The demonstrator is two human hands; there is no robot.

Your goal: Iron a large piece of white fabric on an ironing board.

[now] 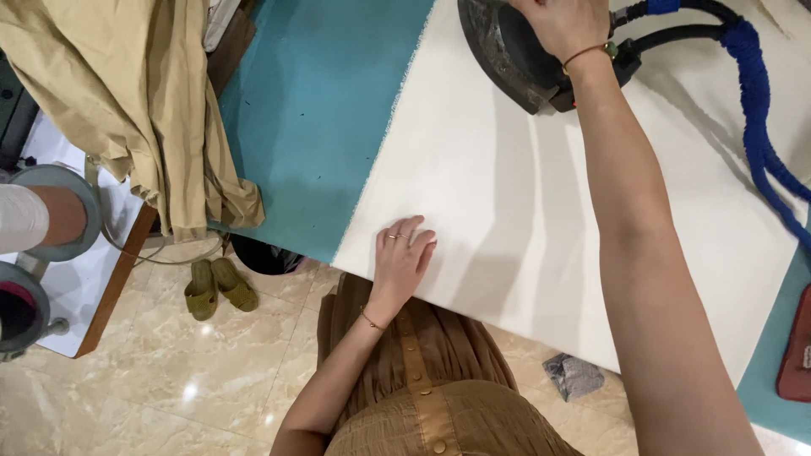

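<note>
A: Two hands on the job, as I read my feed. My right hand [562, 25] is wrapped around the handle of the dark steam iron [507, 51], which sits on the far part of the white fabric [524, 211].

B: And the left?

A: My left hand [404, 253] lies flat, fingers spread narrow, holding nothing, pressing the cloth near its front edge on the teal ironing table [312, 118].

B: How far along?

A: I judge it midway: the cloth near the left hand looks smooth, with faint folds in the middle. The blue-wrapped hose [760, 127] trails right; tan fabric [127, 101] hangs off the table's left end.
</note>
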